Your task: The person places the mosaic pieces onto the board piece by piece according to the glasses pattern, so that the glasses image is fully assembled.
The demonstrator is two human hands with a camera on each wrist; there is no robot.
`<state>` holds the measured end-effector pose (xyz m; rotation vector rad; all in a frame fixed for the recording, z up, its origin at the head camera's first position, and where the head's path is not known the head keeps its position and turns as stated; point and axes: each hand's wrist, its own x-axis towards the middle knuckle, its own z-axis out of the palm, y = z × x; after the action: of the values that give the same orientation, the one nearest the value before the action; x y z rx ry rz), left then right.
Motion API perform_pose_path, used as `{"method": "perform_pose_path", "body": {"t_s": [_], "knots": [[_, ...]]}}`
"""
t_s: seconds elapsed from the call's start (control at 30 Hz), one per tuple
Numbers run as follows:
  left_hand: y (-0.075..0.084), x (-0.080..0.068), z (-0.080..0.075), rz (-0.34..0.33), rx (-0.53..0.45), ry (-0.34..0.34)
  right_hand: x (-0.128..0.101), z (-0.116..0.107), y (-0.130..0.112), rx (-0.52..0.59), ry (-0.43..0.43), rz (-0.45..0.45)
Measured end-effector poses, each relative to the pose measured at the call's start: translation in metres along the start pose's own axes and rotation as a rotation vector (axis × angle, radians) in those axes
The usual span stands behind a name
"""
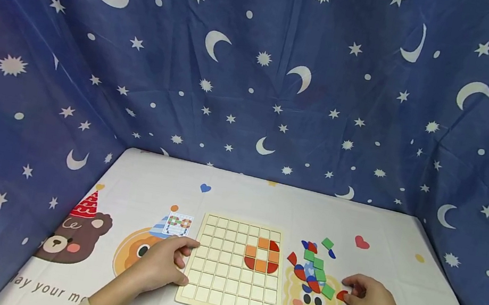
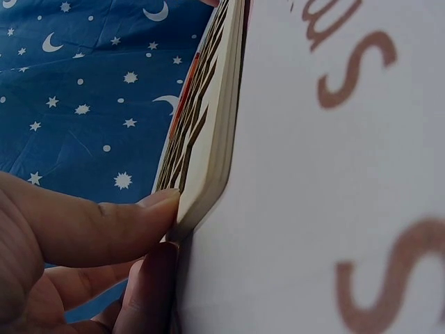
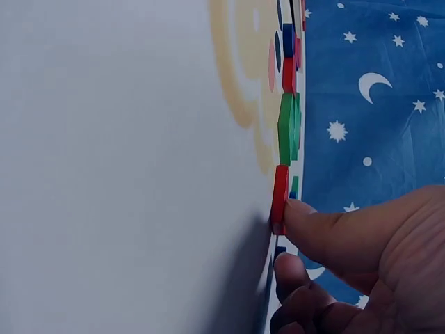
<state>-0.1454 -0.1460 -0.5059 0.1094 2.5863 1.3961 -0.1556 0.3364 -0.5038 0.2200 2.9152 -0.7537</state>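
Fingers bent on the right hand point(image 1: 370, 301), thumb touching a red piece point(image 1: 341, 295); pinched or not, can't tell! Green tiles point(image 1: 320, 276) at its ten o'clock, grid board point(image 1: 223, 269) at nine, left hand point(image 1: 162, 263) beyond, thumb and forefinger spread against the board's edge.

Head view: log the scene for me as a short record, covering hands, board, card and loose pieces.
Left hand: touches the board's left edge
Right hand: thumb touches a red piece; firm pinch cannot be told
Grid board: flat, between the hands
Pieces set: four orange squares, three red rounded pieces, forming a ring
Ring gap: upper-left corner cell empty
Loose pieces: red, blue and green, right of board
Pattern card: beside board's upper-left corner
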Motion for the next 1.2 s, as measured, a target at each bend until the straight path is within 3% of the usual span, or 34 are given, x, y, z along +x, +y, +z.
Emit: {"method": "perform_pose_path", "body": {"t_s": [0.27, 0.77, 1.2], "knots": [[-0.001, 0.0, -0.001, 0.002, -0.008, 0.0, -0.004, 0.001, 0.003, -0.01, -0.051, 0.029], [-0.002, 0.002, 0.001, -0.01, 0.014, 0.002, -0.004, -0.001, -0.005, 0.041, -0.028, -0.007], [0.0, 0.001, 0.0, -0.007, 0.002, 0.002, 0.007, 0.002, -0.043, 0.145, 0.007, -0.072]]}}
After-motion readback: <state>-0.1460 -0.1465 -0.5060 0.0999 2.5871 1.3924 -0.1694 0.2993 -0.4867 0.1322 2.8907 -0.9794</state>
